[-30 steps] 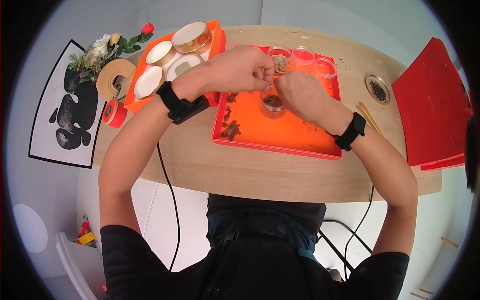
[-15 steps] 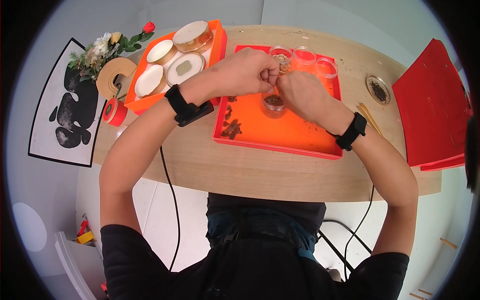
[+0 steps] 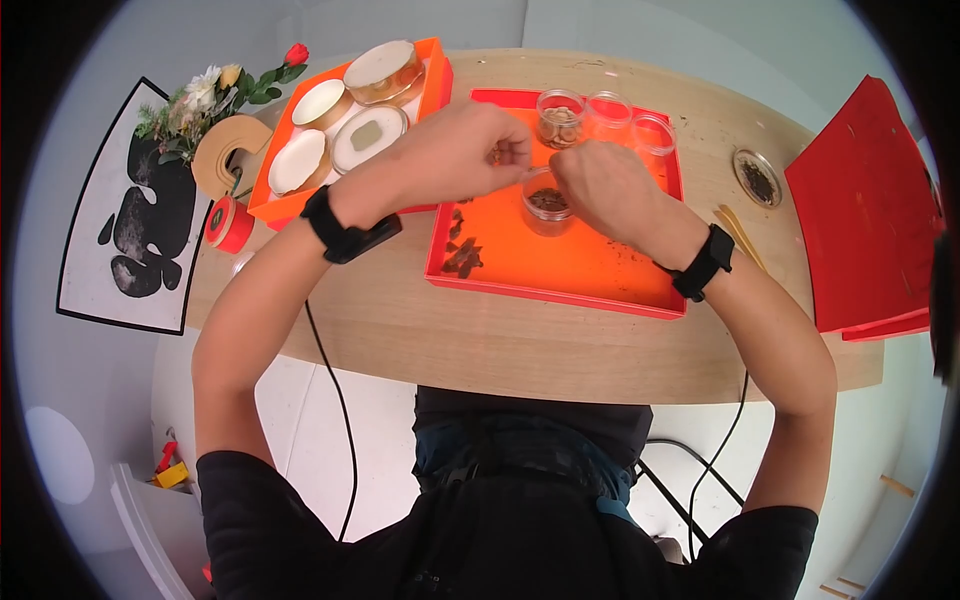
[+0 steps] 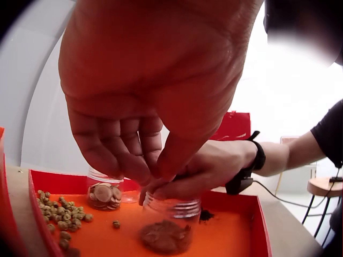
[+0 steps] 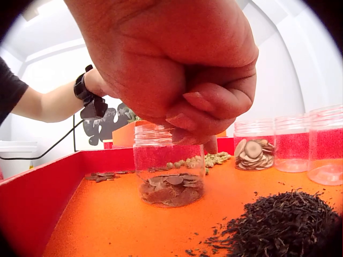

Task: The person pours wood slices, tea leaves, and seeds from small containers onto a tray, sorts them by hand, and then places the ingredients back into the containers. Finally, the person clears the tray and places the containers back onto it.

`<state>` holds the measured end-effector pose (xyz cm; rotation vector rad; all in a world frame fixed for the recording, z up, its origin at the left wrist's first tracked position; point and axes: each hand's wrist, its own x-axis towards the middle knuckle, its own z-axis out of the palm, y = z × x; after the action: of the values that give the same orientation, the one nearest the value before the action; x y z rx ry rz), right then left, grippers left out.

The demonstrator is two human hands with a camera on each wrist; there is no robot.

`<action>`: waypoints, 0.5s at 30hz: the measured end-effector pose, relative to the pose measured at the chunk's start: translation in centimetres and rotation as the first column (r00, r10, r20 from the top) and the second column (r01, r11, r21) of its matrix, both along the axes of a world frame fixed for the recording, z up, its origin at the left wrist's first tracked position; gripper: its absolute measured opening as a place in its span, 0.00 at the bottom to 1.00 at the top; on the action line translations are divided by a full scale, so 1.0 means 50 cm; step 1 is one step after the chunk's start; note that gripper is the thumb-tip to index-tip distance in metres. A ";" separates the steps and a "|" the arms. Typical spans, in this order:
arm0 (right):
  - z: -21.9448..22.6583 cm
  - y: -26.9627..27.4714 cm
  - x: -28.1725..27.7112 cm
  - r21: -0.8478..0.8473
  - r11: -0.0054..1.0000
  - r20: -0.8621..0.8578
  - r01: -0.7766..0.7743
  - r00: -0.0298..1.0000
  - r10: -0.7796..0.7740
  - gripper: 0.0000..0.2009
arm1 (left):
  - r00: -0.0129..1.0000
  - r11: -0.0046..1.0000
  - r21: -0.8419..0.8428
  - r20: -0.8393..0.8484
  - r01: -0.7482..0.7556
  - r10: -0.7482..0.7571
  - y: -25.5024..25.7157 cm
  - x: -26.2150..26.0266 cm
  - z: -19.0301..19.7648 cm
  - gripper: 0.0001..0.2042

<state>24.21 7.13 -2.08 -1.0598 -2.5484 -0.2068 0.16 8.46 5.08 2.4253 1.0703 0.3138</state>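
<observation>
A clear jar point(image 3: 547, 203) with brown flat flakes at its bottom stands upright in the shallow orange tray point(image 3: 560, 288). My right hand point(image 3: 608, 188) has its fingers curled at the jar's rim, gripping it from the right. Just left of the jar and above it is my left hand point(image 3: 465, 150). Its fingers are bent, and in the left wrist view the thumb tip meets the forefinger point(image 4: 140, 170); I cannot tell whether something small is between them. More brown flakes point(image 3: 462, 258) lie along the tray's left side.
Behind stand a jar of tan round slices point(image 5: 254, 155) and two bare jars point(image 5: 292, 144). Round greenish buds point(image 4: 64, 214) and a dark tea-like heap point(image 5: 284, 225) lie in the tray. A small dish point(image 3: 756, 180), tongs point(image 3: 738, 238) and an orange box point(image 3: 433, 95) flank it.
My left hand has drawn back to the left from beside the right hand, uncovering more of the jar of slices. My right hand and the jar of flakes have stayed put.
</observation>
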 end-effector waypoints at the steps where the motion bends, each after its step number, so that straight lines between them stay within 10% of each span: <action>1: 0.001 -0.001 0.001 0.000 1.000 -0.002 0.004 1.000 -0.004 0.05 | 0.995 0.999 0.047 -0.101 0.003 0.001 -0.006 -0.013 -0.007 0.05; 5: 0.011 0.003 -0.005 -0.101 0.992 0.098 0.076 0.993 -0.066 0.05 | 0.930 0.996 0.061 -0.365 0.058 -0.032 -0.046 -0.058 -0.043 0.10; 15: 0.019 0.016 0.004 -0.211 0.976 0.019 0.049 0.999 -0.046 0.13 | 0.907 0.998 0.028 -0.418 0.061 -0.043 -0.063 -0.065 -0.101 0.12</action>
<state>24.41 7.92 -1.11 -1.2008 -2.6028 0.0463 -3.10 5.33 0.05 2.6206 1.1757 -0.2195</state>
